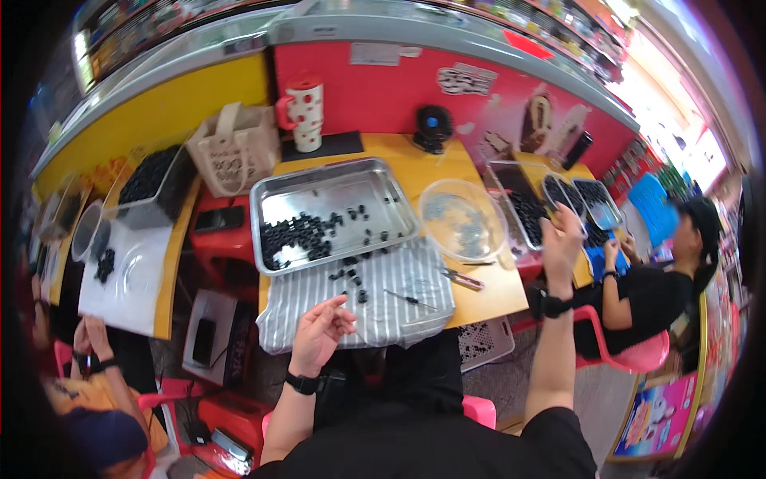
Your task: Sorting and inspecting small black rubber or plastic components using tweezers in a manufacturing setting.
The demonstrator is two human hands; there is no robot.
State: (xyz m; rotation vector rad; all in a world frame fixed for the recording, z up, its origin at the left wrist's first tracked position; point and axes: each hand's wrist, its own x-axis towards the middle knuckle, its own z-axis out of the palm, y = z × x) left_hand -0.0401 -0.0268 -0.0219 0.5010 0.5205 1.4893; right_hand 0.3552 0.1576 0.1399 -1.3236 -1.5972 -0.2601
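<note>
**Metal tray (327, 188) of black pieces (295, 239) lay on a yellow table (499, 294)**

Surface: the table stood against a pink-red panel (367, 92), with a glass-topped counter (447, 33) above it. A grey-and-white striped cloth (303, 311) covered the front. Small black pieces clustered mostly in the tray's left half; a few lay loose on the cloth.

Hands: the left hand (321, 331) was over the cloth's front edge, fingers loosely curled. The right hand (563, 239) was up at the right, fingers bent, before a clear bin (511, 176) of dark pieces — partly blocking it. Could not tell whether either hand gripped anything.

Around: a round clear tub (463, 215) stood just right of the tray, red-handled snips (463, 279) near it, a thin tool (411, 298) on the cloth. Behind — a spotted tumbler (306, 118) on a black mat (339, 145) and a small fan (433, 128). A person (662, 295) in black sat at right.
</note>
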